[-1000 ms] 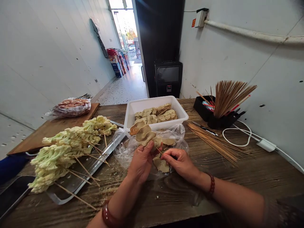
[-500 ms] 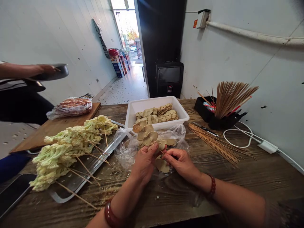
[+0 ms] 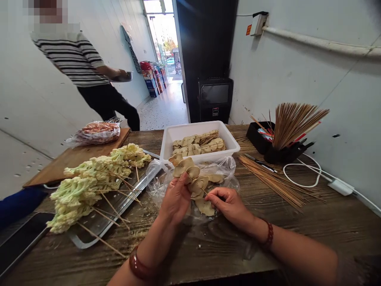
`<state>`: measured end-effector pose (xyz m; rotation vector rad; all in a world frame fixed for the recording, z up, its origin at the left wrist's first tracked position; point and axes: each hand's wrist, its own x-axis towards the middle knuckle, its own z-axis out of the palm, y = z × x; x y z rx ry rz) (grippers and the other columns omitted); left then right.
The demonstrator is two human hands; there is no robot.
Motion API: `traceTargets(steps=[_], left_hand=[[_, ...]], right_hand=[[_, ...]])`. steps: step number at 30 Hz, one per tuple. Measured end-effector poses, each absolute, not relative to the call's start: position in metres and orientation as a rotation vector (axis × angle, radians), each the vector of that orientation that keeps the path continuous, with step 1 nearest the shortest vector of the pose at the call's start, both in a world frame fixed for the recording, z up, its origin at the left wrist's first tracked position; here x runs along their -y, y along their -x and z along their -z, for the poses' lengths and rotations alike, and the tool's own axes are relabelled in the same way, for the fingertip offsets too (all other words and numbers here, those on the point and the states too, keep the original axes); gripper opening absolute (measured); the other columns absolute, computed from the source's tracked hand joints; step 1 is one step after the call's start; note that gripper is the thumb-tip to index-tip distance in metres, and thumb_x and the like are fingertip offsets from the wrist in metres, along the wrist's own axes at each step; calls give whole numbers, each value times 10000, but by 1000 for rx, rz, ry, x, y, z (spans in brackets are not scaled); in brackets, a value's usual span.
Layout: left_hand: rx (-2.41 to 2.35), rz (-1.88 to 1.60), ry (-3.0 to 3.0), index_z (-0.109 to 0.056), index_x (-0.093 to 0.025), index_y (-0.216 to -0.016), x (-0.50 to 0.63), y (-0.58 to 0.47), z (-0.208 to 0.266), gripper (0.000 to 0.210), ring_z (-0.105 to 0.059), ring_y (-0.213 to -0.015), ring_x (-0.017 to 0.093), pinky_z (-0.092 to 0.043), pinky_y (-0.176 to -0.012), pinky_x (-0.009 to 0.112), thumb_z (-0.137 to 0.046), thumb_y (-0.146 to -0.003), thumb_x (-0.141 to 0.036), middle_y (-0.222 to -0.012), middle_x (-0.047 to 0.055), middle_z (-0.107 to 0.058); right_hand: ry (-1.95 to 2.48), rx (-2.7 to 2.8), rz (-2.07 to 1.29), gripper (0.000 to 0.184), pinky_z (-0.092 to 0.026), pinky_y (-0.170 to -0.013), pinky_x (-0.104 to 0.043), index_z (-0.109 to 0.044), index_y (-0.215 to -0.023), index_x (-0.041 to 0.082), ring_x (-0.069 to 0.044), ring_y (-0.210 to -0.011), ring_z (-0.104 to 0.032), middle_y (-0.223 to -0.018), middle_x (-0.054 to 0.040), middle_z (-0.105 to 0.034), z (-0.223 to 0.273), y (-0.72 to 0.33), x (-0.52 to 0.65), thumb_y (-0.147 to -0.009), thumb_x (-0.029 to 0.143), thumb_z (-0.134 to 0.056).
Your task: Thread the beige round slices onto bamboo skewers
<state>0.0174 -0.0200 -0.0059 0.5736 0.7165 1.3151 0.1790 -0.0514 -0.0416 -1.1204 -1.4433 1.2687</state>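
My left hand (image 3: 175, 198) is closed round a row of thin, round tan slices (image 3: 193, 172), its thumb pressed on them. They are threaded on a thin bamboo skewer (image 3: 204, 192), and my right hand (image 3: 229, 204) pinches its lower end. Beneath both hands, a clear plastic bag (image 3: 156, 184) lies spread open with loose slices (image 3: 205, 207) of the same kind. Just behind the bag stands a white plastic tub (image 3: 230, 151) holding several finished skewers of such slices (image 3: 212, 145).
To the left, cauliflower skewers (image 3: 98, 174) lie on a metal tray (image 3: 107, 228). Behind them, a bagged reddish food (image 3: 101, 133) rests on a cutting board (image 3: 47, 169). Loose bamboo sticks (image 3: 270, 182) and a black holder (image 3: 256, 137) are at right. A person (image 3: 71, 63) carries a pan.
My left hand has shifted slightly left and up along the slices, so more of the lower ones show. The other person has moved away from the table, towards the doorway, with the pan.
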Motion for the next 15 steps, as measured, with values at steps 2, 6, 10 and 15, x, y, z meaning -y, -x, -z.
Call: traceTargets(steps=[2,6,10,15], left_hand=[[-708,-1314,-566,-730,-178,-900,19,-16,6,203,-688,-823,164,-565,-768,257,-794,-738,-281,-915,32,-755],[-712,-1318,-554,-729,-160,-872,19,-17,9,181,-689,-789,162,-567,-748,255,-795,-736,-260,-873,39,-758],[-721,-1354,-554,-729,-163,-877,18,-19,12,196,-691,-750,161,-564,-719,260,-805,-720,-254,-874,35,-761],[-764,-1360,-580,-743,-124,-866,17,-22,13,246,-698,-747,179,-558,-698,261,-827,-683,-265,-843,60,-764]], right_hand=[[1125,1460,-1260,339,-347,-471,-212,-695,-732,135,-91,-492,-449,-558,10,-553,42,-178,51,-846,444,-614],[1135,1469,-1258,328,-347,-469,-214,-676,-702,139,-94,-496,-455,-565,6,-552,43,-177,51,-842,429,-614],[1146,1463,-1276,327,-351,-477,-216,-673,-708,136,-93,-489,-456,-555,9,-545,44,-177,52,-841,429,-612],[1142,1446,-1295,322,-347,-464,-211,-663,-698,140,-89,-480,-448,-558,11,-545,44,-177,52,-842,423,-606]])
